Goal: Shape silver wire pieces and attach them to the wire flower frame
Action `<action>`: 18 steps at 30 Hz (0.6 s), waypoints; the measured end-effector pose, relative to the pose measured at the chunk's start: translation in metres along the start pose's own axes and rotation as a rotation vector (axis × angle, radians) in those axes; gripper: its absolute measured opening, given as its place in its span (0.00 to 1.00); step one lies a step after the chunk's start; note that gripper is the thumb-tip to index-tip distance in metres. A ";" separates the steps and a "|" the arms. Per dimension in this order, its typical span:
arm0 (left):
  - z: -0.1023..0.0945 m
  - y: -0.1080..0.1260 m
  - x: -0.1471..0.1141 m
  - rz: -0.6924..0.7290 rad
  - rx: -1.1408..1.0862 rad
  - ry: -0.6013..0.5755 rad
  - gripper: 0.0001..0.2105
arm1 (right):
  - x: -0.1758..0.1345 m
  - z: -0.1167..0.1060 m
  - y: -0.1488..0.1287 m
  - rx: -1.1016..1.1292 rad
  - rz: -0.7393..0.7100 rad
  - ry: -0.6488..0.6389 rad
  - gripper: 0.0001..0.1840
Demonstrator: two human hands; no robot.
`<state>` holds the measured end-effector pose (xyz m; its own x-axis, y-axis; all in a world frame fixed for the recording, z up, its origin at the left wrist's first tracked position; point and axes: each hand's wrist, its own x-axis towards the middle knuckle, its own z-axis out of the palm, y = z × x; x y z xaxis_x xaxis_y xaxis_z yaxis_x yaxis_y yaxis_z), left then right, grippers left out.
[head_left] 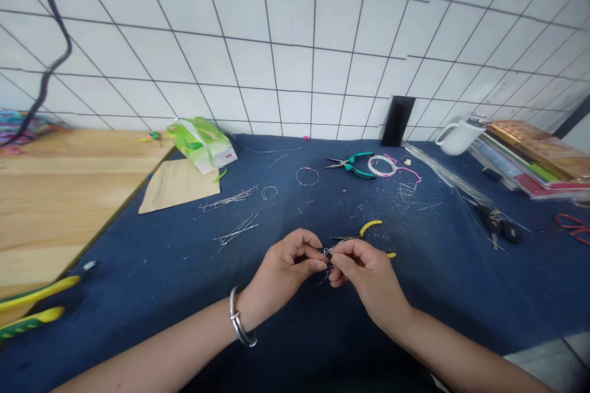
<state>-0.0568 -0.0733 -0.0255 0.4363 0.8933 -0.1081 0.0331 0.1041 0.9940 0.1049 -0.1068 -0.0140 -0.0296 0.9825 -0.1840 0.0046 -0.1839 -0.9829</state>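
A small piece of thin silver wire [327, 252] is bent into a loop between my two hands, over the dark blue cloth [281, 325]. My left hand [289, 264], with a silver bangle [237, 317] at its wrist, pinches the wire between thumb and fingertips. From the other side, my right hand [369, 273] has its thumb and forefinger closed on the same wire. Fingers hide much of its shape. Partly covered by the right hand lie pliers with yellow handles [370, 226]. Loose wire lengths [237, 230] rest beyond my left hand.
Farther back lie a wire ring [307, 176], teal-handled pliers [354, 166] and a white coil [381, 166]. A green packet [200, 141] touches brown paper [177, 184]. Right: black cutters [493, 224], long wires, a white mug [461, 135] and stacked books [539, 159]. Left: yellow-green handles [37, 304].
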 end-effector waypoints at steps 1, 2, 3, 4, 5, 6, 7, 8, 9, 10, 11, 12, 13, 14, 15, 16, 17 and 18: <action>0.000 0.000 0.000 -0.003 -0.010 0.000 0.08 | 0.000 0.000 0.000 0.012 0.002 -0.005 0.07; 0.000 -0.001 0.000 -0.001 -0.012 -0.006 0.08 | 0.000 0.000 0.000 0.028 0.004 -0.009 0.07; -0.001 -0.002 0.001 0.004 -0.011 -0.015 0.07 | 0.000 0.000 0.001 0.045 0.006 -0.012 0.07; -0.001 -0.002 0.001 0.012 -0.008 -0.021 0.06 | 0.000 0.000 0.001 0.061 0.009 -0.017 0.07; -0.002 -0.003 0.001 0.020 -0.007 -0.024 0.06 | 0.000 0.000 0.002 0.074 0.011 -0.021 0.07; -0.002 -0.004 0.001 0.027 -0.009 -0.024 0.06 | 0.000 -0.001 0.002 0.084 0.015 -0.028 0.07; -0.003 -0.005 0.002 0.031 -0.016 -0.021 0.06 | 0.000 -0.001 0.003 0.091 0.019 -0.035 0.07; -0.003 -0.006 0.002 0.033 -0.028 -0.019 0.06 | 0.000 -0.001 0.003 0.097 0.025 -0.042 0.06; -0.003 -0.006 0.002 0.033 -0.041 -0.019 0.06 | 0.000 -0.001 0.003 0.100 0.030 -0.048 0.06; -0.003 -0.007 0.002 0.033 -0.052 -0.020 0.06 | 0.000 -0.001 0.003 0.102 0.036 -0.053 0.06; -0.003 -0.007 0.002 0.033 -0.058 -0.023 0.06 | 0.000 -0.001 0.002 0.101 0.043 -0.058 0.06; -0.003 -0.007 0.002 0.035 -0.057 -0.025 0.05 | 0.000 -0.001 0.002 0.096 0.049 -0.062 0.07; -0.004 -0.006 0.002 0.037 -0.052 -0.024 0.05 | -0.001 -0.002 0.001 0.087 0.054 -0.066 0.07; -0.004 -0.006 0.002 0.037 -0.043 -0.021 0.05 | -0.002 -0.002 0.001 0.074 0.058 -0.074 0.08; -0.005 -0.005 0.002 0.034 -0.033 -0.012 0.05 | -0.003 -0.003 0.000 0.059 0.064 -0.083 0.09; -0.005 -0.004 0.002 0.028 -0.023 -0.003 0.05 | -0.005 -0.004 0.000 0.043 0.070 -0.093 0.10; -0.006 -0.003 0.002 0.020 -0.016 0.006 0.04 | -0.008 -0.005 0.000 0.026 0.078 -0.105 0.11; -0.006 -0.002 0.002 0.010 -0.009 0.014 0.04 | -0.010 -0.007 0.000 0.011 0.088 -0.117 0.11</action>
<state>-0.0615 -0.0690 -0.0274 0.4243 0.9002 -0.0984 0.0203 0.0992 0.9949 0.1117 -0.1164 -0.0118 -0.1459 0.9525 -0.2672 0.0012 -0.2700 -0.9629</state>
